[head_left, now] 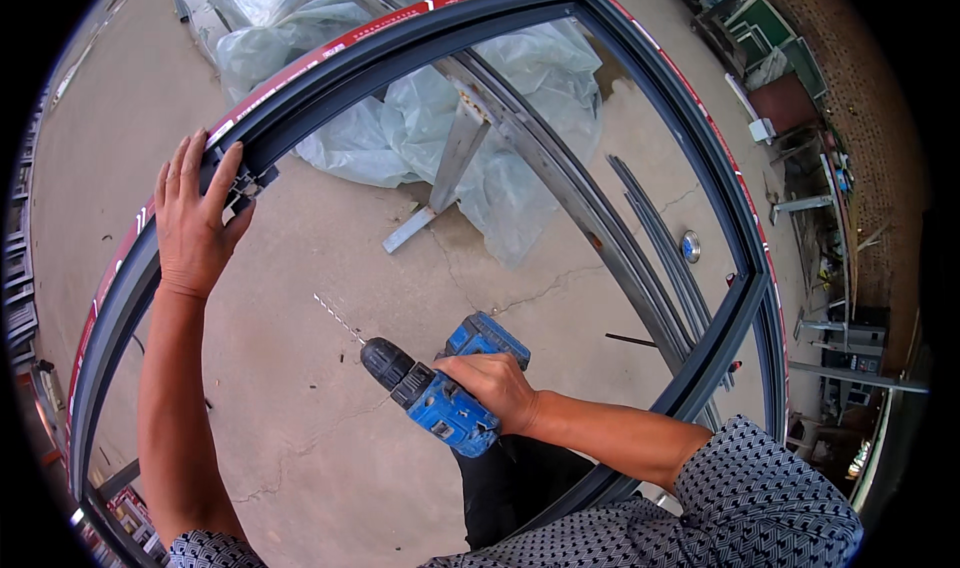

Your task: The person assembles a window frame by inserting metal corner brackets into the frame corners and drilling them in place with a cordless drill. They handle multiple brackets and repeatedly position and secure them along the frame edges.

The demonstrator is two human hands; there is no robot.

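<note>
My left hand grips the upper left rail of a large dark grey metal window frame edged with red tape, right beside a small fitting on its inner side. My right hand holds a blue cordless drill by its handle, inside the frame opening. The drill's long thin bit points up and left, toward the rail under my left hand, with a clear gap between them. The frame stands tilted over a concrete floor.
Crumpled clear plastic sheeting covers a metal stand behind the frame. Loose grey metal strips and a small round silver object lie on the floor at right. Racks and workshop clutter line the right side.
</note>
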